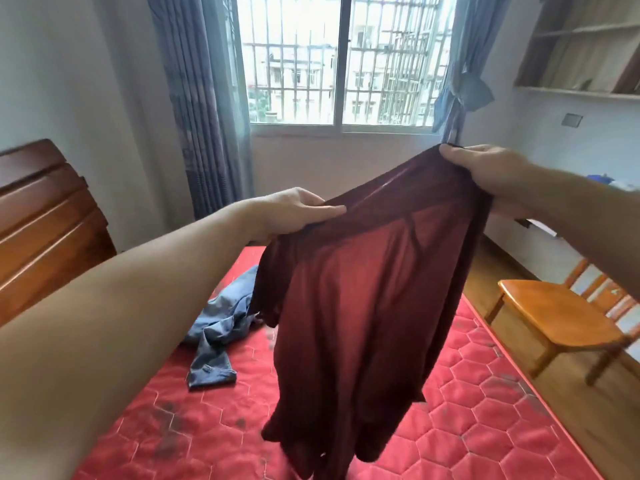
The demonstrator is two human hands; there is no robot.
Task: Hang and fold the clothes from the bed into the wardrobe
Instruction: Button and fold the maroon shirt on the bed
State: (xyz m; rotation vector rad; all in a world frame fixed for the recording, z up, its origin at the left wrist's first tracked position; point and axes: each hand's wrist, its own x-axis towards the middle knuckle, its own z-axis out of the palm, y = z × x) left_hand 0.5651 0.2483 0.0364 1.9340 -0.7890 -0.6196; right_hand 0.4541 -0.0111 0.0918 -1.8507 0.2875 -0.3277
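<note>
red mattress below, both hands gripping maroon shirt top edge, left hand, right hand

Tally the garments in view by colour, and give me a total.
Dark red: 1, the dark red garment held up over the bed by the left hand and the right hand.
Blue: 1, the blue garment lying crumpled on the red mattress.
Total: 2

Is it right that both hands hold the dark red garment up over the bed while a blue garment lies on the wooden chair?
Not quite. In the head view the blue garment lies on the bed, not the wooden chair. The left hand and right hand do hold the dark red garment up over it.
</note>
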